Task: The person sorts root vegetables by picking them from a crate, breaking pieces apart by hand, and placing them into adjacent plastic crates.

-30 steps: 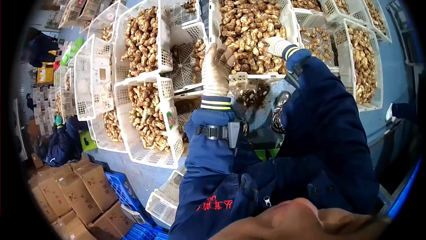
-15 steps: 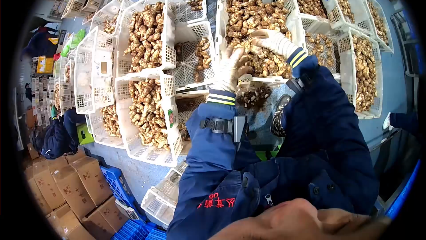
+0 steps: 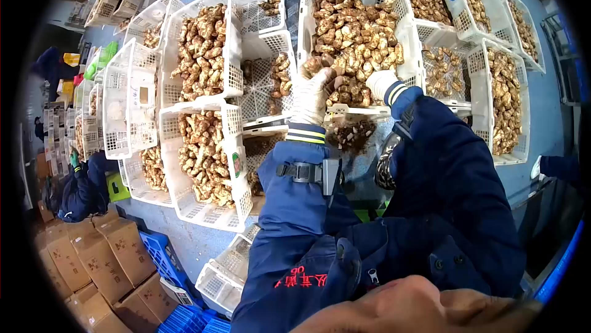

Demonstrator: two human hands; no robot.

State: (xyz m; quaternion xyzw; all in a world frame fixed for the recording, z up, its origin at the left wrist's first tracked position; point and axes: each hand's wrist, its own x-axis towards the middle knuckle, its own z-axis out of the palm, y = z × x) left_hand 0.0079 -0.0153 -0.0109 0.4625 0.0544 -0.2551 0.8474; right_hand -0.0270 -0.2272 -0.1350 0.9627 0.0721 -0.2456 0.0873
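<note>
Via head cam, I log the L hand (image 3: 309,96), gloved, at the near L corner of the ctr crate (image 3: 407,40), fingers bent by the brown knobbly pcs (image 3: 354,28); can't tell if clamped on any. R hand (image 3: 383,85), also gloved, is at the pile's near R edge; fingertips unclear, grip can't be confirmed. Pcs fill most of said crate. Dark debris (image 3: 354,138) on flr just below. Cardboard ctns (image 3: 108,256) stacked lower L, beside blue pallet (image 3: 161,256).
</note>
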